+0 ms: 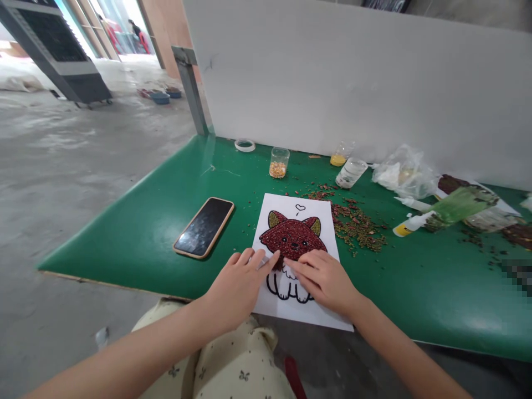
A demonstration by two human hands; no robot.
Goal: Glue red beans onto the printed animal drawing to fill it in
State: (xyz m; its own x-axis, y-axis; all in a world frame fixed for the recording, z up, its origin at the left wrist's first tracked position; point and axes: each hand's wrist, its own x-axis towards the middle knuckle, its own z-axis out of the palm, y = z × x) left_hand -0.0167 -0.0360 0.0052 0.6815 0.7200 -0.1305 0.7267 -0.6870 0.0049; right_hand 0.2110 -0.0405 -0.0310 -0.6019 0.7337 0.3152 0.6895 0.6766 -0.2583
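A white sheet of paper (332, 317) lies at the table's front edge. On it is a cartoon fox picture (293, 241), its head covered in dark red grains and its inner ears in green ones. Its legs are black outlines on white. My left hand (243, 285) rests on the sheet's left side, index finger stretched to just below the fox's head. From the right, my right hand (326, 277) lies over the chest and body with fingers extended. The two index fingertips are close together. A pale patch shows between my left fingers; I cannot tell what it is.
Loose red and green grains (359, 227) are scattered right of the sheet. A phone (204, 227) lies left. Behind are a jar of yellow kernels (279, 163), a tipped clear jar (351, 173) and plastic bags (405, 172). A glue bottle (413, 224) lies right on the green table (145, 221).
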